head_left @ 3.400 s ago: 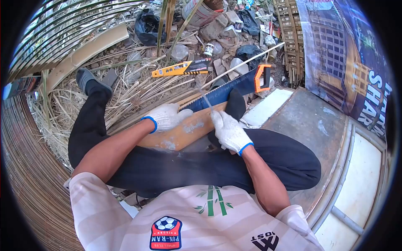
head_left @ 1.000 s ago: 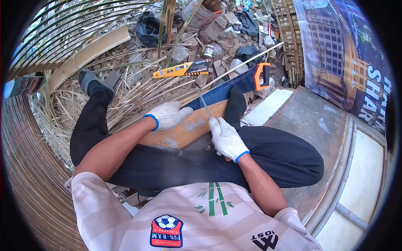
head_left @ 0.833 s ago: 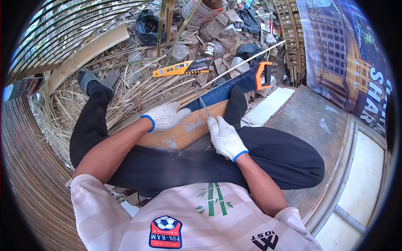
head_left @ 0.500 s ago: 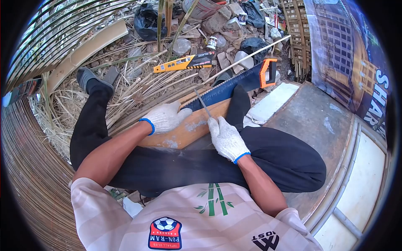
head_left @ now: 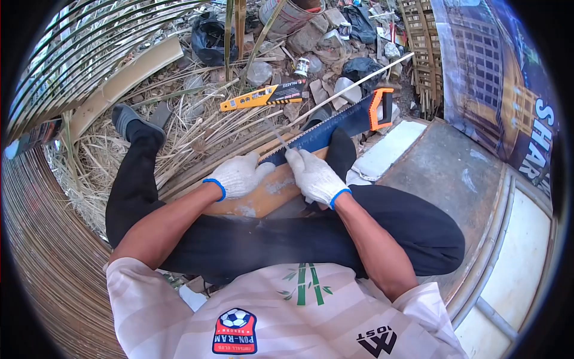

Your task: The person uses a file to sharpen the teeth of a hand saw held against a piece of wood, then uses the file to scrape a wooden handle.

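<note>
A dark blue hand saw (head_left: 335, 127) with an orange and black handle (head_left: 381, 109) lies slanted over a wooden board (head_left: 263, 194), teeth facing away from me. My left hand (head_left: 239, 175), in a white knit glove, is closed on the blade's far-left end and presses it near the board. In my gloved right hand (head_left: 315, 175) is a thin grey file (head_left: 280, 139), blurred, its tip pointing up-left across the toothed edge. My foot (head_left: 342, 149) in black rests against the blade near the handle.
A yellow and black saw sleeve (head_left: 261, 97) lies on dry straw and sticks ahead. Beyond are rubble, black plastic bags (head_left: 210, 39) and a bucket (head_left: 291, 17). Bamboo strips (head_left: 66, 251) curve along the left. A brown panel (head_left: 442, 170) and a printed banner (head_left: 496, 78) are right.
My right hand has moved slightly up and left with the file along the teeth. The left hand and saw have shifted slightly in view.
</note>
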The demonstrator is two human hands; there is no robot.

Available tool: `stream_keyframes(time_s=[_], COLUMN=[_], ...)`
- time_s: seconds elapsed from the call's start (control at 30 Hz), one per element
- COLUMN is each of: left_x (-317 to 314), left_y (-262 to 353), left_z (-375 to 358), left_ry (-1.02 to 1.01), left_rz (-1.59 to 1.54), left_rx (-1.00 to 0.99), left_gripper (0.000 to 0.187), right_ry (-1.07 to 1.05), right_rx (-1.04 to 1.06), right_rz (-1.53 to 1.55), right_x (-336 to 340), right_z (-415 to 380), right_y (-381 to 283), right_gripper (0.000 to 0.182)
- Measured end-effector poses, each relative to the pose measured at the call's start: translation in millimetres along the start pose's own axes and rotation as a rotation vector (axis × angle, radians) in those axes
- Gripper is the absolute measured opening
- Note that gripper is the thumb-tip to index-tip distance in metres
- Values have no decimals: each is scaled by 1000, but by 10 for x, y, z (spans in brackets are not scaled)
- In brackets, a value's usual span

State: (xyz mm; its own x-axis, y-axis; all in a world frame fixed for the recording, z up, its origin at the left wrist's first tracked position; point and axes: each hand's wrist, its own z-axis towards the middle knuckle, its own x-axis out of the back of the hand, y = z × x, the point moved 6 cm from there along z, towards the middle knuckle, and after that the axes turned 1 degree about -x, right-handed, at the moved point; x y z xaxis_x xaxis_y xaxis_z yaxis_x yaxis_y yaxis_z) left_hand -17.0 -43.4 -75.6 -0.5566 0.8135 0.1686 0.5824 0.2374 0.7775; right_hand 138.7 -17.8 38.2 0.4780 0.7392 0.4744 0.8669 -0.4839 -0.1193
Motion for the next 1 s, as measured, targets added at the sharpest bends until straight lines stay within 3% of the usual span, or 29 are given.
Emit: stream_keyframes(time_s=[0.03, 0.1, 0.17, 0.3, 0.43, 0.53, 0.63, 1.0], left_x=[-6, -14, -31, -45, -10, -27, -23, 48], left_y=[15, 20, -14, 7, 28, 12, 8, 89], left_z=[16, 8, -5, 17, -5, 14, 8, -55], left_ry=[-5, -6, -13, -17, -61, -41, -52, -23], left_rz=[-18, -35, -31, -34, -20, -36, -33, -31], left_rx=[6, -3, -4, -8, 33, 12, 20, 47], left_gripper=[68, 69, 69, 70, 66, 67, 66, 67], right_ry=[-97, 111, 186, 179, 157, 182, 170, 139], right_rx=[-186, 65, 168, 116, 74, 167, 75, 55], right_rz=[142, 8, -33, -168, -176, -193, -198, -167], right_x=[34, -13, -35, -150, -233, -162, -183, -174], right_z=[-55, -9, -122, -220, -215, -358, -300, -358], right_y=[28, 165, 222, 326, 471, 389, 510, 566], right_gripper=[49, 57, 55, 47, 45, 45, 45, 44])
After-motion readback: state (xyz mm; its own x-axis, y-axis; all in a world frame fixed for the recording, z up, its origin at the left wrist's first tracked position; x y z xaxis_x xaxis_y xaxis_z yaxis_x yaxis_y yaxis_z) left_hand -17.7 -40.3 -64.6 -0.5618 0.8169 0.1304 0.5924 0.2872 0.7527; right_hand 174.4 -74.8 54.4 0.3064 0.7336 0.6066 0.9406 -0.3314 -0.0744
